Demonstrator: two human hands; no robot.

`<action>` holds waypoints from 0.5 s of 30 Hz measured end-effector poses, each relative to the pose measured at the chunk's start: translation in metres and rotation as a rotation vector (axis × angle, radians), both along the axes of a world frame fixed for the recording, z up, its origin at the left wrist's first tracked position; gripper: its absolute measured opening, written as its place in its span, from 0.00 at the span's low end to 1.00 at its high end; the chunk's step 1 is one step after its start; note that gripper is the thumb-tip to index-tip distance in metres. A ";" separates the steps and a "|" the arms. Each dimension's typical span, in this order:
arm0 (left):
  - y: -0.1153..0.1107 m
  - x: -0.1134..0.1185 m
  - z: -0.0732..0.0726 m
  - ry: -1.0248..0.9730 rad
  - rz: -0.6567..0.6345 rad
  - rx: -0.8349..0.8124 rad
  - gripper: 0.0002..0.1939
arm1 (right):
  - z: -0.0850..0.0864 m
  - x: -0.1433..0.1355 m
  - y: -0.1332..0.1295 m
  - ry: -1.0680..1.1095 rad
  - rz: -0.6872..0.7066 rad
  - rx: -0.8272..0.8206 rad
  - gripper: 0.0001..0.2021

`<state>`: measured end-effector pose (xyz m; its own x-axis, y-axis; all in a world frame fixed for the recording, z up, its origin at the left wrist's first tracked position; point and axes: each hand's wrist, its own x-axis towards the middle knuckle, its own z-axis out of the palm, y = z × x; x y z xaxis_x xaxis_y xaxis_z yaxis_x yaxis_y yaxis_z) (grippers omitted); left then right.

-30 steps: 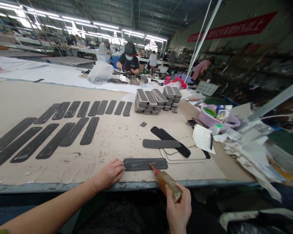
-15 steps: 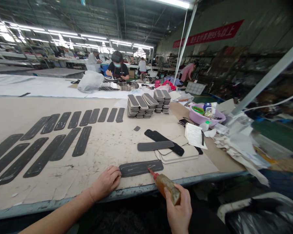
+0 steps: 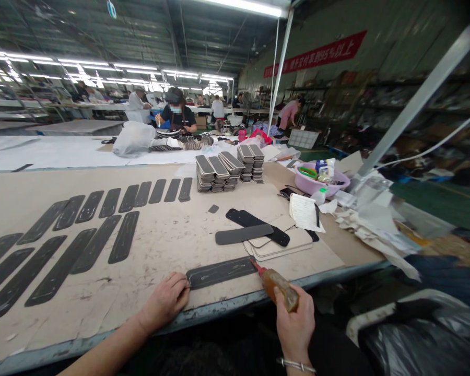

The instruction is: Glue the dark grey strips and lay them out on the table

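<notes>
My right hand (image 3: 296,318) is wrapped round a squeeze glue bottle (image 3: 278,288) with amber contents and a red nozzle. The nozzle tip points left and down at the right end of a dark grey strip (image 3: 221,272) with rounded corners. Thin shiny glue lines run along the strip's upper face. My left hand (image 3: 167,300), fingers bent together, grips the strip's left end at the table's front edge; the fingertips are partly hidden. To the left lie two rows of similar dark strips (image 3: 123,237), several with shiny glue lines on top.
Stacks of grey, light-edged pieces (image 3: 219,172) stand farther back. Black strips (image 3: 258,227) and beige panels (image 3: 285,245) lie beyond the bottle. A notebook (image 3: 303,211) and a purple basin (image 3: 317,185) are at right. A co-worker (image 3: 176,115) sits across the table.
The nozzle has moved right along the strip, from its inner part to its right end. My left hand stays at the left end. The whole view has shifted slightly.
</notes>
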<state>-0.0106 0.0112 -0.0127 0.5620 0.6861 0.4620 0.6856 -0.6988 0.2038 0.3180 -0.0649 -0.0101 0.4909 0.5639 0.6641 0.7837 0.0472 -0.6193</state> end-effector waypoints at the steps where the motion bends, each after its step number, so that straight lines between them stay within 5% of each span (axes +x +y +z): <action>1: 0.000 0.000 0.000 0.005 0.002 -0.002 0.10 | 0.000 -0.001 -0.001 0.016 0.017 -0.007 0.16; 11: 0.000 0.001 0.000 -0.019 0.007 -0.017 0.09 | 0.002 0.008 -0.017 0.067 -0.043 -0.037 0.20; 15: -0.004 0.000 0.001 -0.037 0.035 -0.054 0.10 | -0.003 -0.003 -0.023 0.377 0.049 -0.101 0.22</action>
